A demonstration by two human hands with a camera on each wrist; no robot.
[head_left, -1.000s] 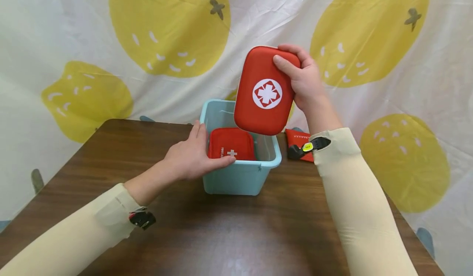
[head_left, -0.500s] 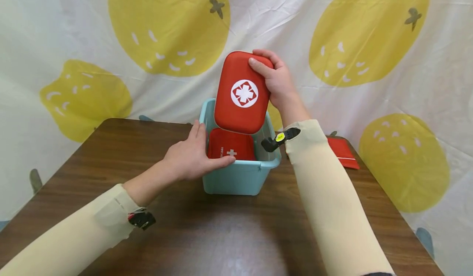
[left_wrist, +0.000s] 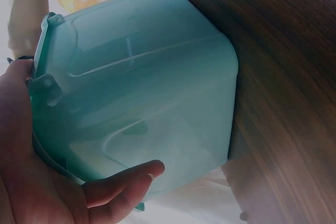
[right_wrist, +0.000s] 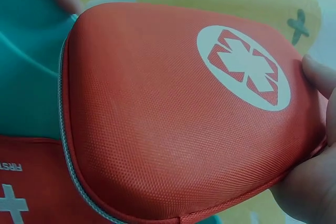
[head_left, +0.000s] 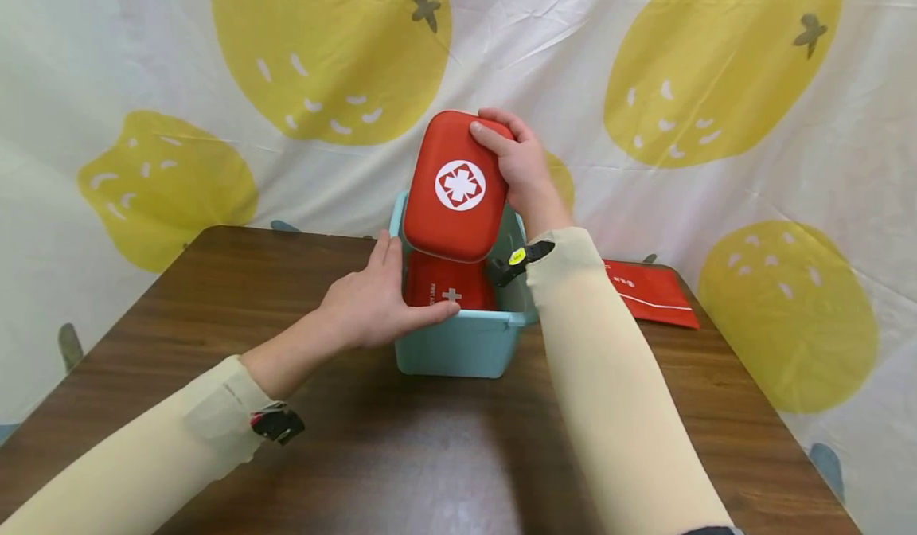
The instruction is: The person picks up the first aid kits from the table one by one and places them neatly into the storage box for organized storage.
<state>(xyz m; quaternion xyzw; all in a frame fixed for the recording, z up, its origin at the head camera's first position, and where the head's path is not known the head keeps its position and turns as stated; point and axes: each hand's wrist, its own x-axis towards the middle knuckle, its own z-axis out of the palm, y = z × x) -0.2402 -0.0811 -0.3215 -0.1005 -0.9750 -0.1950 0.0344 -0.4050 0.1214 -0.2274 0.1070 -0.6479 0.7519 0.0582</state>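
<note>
A red hard-shell first aid case [head_left: 454, 189] with a white round emblem is tilted over a light-blue plastic bin [head_left: 458, 344]. My right hand [head_left: 523, 161] grips the case by its upper right corner, thumb on the front face, fingers behind. In the right wrist view, the zipped edge of the case [right_wrist: 157, 114] faces the bin. A second red first aid pouch [head_left: 430, 288] with a white cross lies inside the bin, partly hidden by the case. My left hand [head_left: 368, 296] rests on the bin's near left corner, thumb along the front rim and fingers extended along the left side.
A flat red packet [head_left: 655, 296] with a white line lies on the brown wooden table [head_left: 322, 455], right of the bin and partly behind my right forearm. A lemon-print cloth [head_left: 329, 49] hangs just behind the table.
My right hand has carried the red case leftward and slightly down, bringing it over the bin. The flat packet shows more now. My left hand has stayed on the rim.
</note>
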